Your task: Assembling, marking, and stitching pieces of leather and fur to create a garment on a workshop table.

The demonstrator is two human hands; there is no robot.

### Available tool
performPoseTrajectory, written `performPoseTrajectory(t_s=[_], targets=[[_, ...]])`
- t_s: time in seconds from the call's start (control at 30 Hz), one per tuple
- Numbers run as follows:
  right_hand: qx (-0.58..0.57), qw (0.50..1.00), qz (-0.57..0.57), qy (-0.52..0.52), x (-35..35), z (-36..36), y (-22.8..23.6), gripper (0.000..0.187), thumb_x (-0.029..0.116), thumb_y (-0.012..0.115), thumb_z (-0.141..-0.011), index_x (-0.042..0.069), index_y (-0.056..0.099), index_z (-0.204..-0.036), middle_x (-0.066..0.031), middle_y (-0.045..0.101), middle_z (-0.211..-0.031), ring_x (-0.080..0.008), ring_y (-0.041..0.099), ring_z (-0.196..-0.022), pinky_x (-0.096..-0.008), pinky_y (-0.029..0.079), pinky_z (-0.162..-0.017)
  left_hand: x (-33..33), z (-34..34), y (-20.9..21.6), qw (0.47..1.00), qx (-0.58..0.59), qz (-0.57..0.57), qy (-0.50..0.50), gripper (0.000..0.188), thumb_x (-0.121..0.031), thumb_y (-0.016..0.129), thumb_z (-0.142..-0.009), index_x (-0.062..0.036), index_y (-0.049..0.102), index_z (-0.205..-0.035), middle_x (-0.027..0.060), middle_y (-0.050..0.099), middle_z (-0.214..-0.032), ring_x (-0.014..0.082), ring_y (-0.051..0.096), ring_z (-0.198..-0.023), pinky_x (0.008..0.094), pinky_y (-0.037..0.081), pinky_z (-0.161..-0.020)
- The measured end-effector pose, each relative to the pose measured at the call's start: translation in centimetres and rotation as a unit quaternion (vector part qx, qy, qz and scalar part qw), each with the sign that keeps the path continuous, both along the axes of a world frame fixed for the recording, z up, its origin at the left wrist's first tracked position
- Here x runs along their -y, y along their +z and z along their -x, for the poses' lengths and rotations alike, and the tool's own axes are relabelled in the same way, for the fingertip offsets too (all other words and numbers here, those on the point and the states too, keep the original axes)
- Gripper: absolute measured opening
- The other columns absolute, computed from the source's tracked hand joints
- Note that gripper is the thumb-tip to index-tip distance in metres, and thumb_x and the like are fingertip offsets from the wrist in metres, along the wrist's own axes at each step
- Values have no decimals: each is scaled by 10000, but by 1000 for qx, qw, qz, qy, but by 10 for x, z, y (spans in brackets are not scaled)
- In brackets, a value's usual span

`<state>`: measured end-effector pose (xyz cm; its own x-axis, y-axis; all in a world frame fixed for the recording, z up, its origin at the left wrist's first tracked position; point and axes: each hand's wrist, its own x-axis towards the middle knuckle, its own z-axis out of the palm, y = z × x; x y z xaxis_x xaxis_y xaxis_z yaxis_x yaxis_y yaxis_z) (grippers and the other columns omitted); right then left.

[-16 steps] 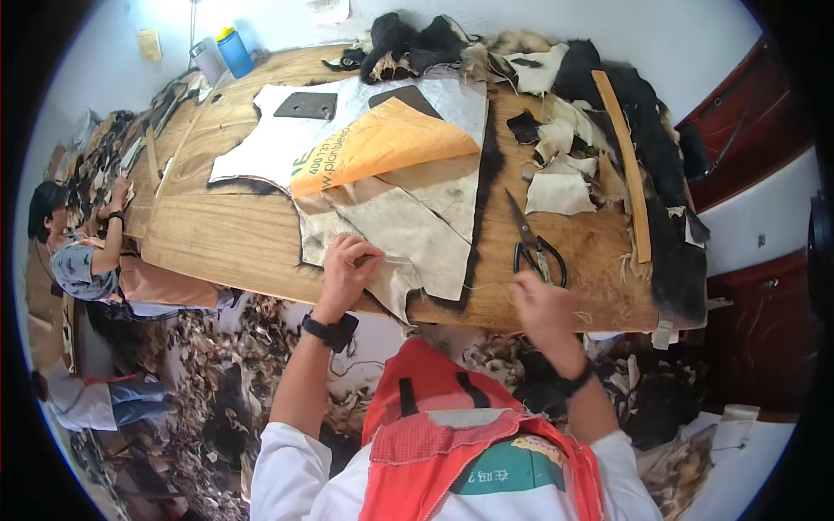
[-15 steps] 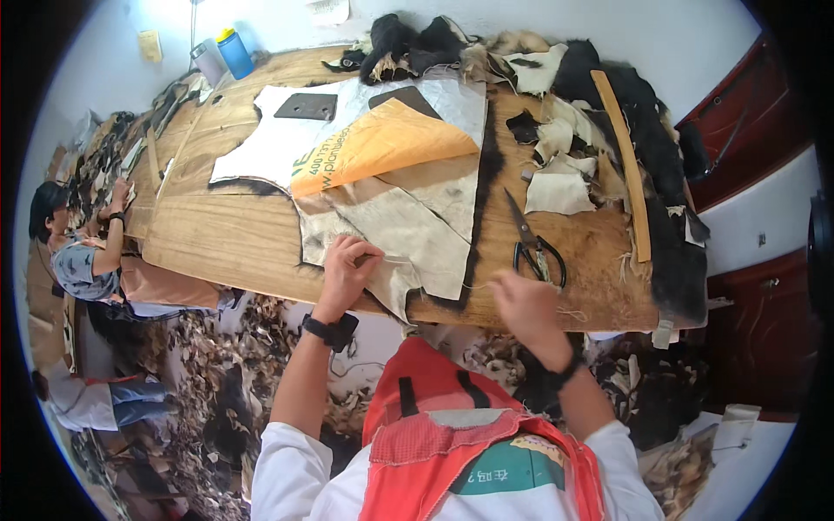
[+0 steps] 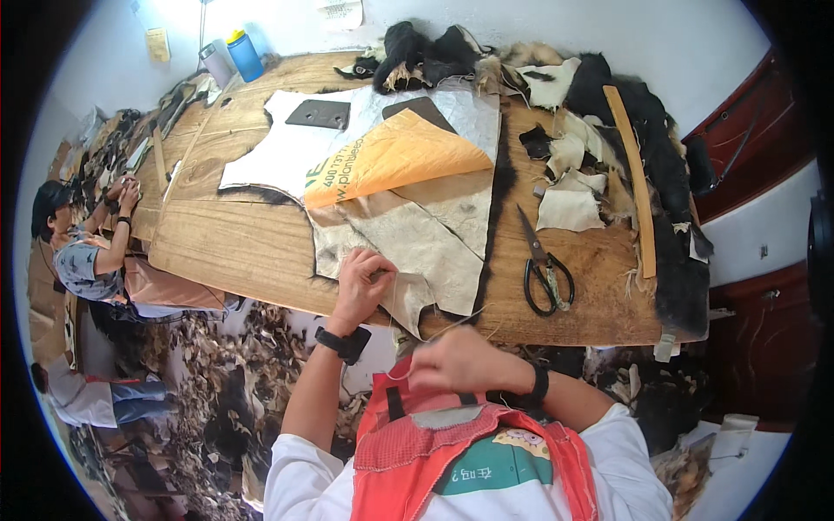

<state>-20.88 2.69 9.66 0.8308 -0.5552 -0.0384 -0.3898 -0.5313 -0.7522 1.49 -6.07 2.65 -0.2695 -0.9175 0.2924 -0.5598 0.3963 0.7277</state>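
Head view: handwork on a pale hide (image 3: 447, 239)

The hide lies left of the scissors (image 3: 539, 254), partly under an orange sheet (image 3: 400, 156), which is farther off to the scissors' upper left. The left hand (image 3: 365, 282), left of the scissors, pinches narrowly on the hide; the right hand (image 3: 456, 360), below and left of them, is curled (too blurred to tell whether it grips the thread (image 3: 452, 327)). The step looks like drawing thread through by hand; the next pull seems to call for a firm left pinch.
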Motion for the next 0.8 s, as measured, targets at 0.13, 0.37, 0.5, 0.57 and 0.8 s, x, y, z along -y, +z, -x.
performPoseTrajectory(t_s=[0.13,0.37,0.5,0.57,0.8], targets=[[-45,930,-14,-365,44,4,-21,253,369,707,-847,116,708,-860,-167,687,-738,-362,692,-738,-477,531,-679,1,1,3,1000,-8,2,8,86,-81,723,-732,-85,713,-818,47,646,-853,279,568,-922,388,439,-874],[-37,936,59,-346,71,13,-50,226,319,707,-857,93,697,-845,-148,676,-688,-332,689,-696,-460,519,-633,1,2,3,1000,-11,6,6,87,-72,728,-730,-93,718,-813,37,649,-845,269,569,-913,384,434,-852],[-173,840,229,-460,102,10,-10,208,307,674,-889,102,670,-857,-126,664,-664,-344,677,-656,-462,500,-575,-1,-1,2,1000,-1,-7,2,97,-48,739,-739,-69,714,-830,37,663,-868,262,567,-937,373,445,-868],[-139,848,221,-461,100,10,4,222,316,675,-893,98,661,-850,-123,656,-651,-347,673,-642,-458,493,-555,-1,-1,0,1000,5,-4,8,100,-48,742,-738,-70,718,-833,34,666,-867,258,568,-934,371,445,-862],[29,914,59,-400,38,-41,-34,233,341,721,-867,110,692,-880,-142,663,-670,-342,660,-605,-453,501,-559,2,1,-4,1000,-19,-10,16,91,-95,763,-728,-103,736,-815,19,667,-840,246,578,-908,373,416,-856]])
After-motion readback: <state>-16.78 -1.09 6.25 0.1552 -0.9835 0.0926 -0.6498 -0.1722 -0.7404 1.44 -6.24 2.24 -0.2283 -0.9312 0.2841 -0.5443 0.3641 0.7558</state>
